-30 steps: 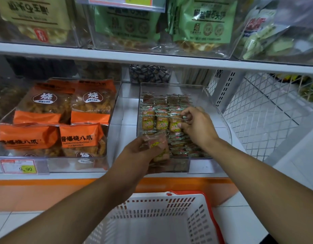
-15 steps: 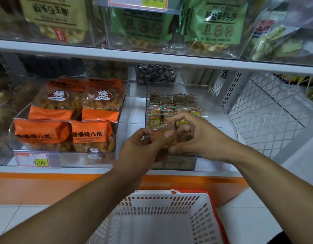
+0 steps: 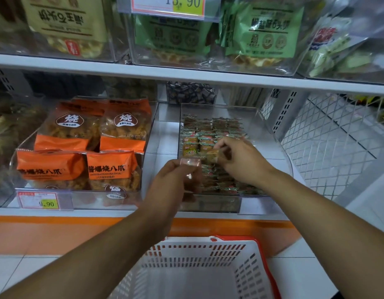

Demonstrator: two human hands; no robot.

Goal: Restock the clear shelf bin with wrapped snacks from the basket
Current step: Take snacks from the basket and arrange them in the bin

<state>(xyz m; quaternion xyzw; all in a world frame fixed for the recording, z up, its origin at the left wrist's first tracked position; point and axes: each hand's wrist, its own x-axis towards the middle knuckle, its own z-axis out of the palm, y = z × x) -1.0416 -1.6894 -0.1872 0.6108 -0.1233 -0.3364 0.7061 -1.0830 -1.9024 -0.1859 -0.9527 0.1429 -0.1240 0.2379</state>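
So these little wrapped snacks [image 3: 210, 182] look about as easy to handle as it gets: light, small, probably a bit crinkly and slick in that shiny film, and I'd guess the insides crumble if you squeeze hard. The left hand [image 3: 171, 186] is curled around a small bunch of them just at the front left corner of the clear bin [image 3: 273, 126], with a clear wrapper end poking up between thumb and fingers. The right hand [image 3: 240, 160] is over the middle of the bin, pinching one snack [image 3: 212, 154] between thumb and fingertips, right above the rows already laid in. Best place to grab these, I reckon, is the flat sealed end or lightly across the middle, not a fist squeeze. The bin's left side is packed in neat rows front to back, while the right strip along the wall looks bare, so that's where the open room is. Watch the bin's front lip and the shelf [image 3: 186, 77] overhead, which sits low enough to limit how high a hand can lift going in. The white basket [image 3: 247, 277] sits below on the floor, and from what shows of it I can't see any snacks left inside. The orange bags [image 3: 109, 169] sit in the neighbouring bin to the left, well out of the way.
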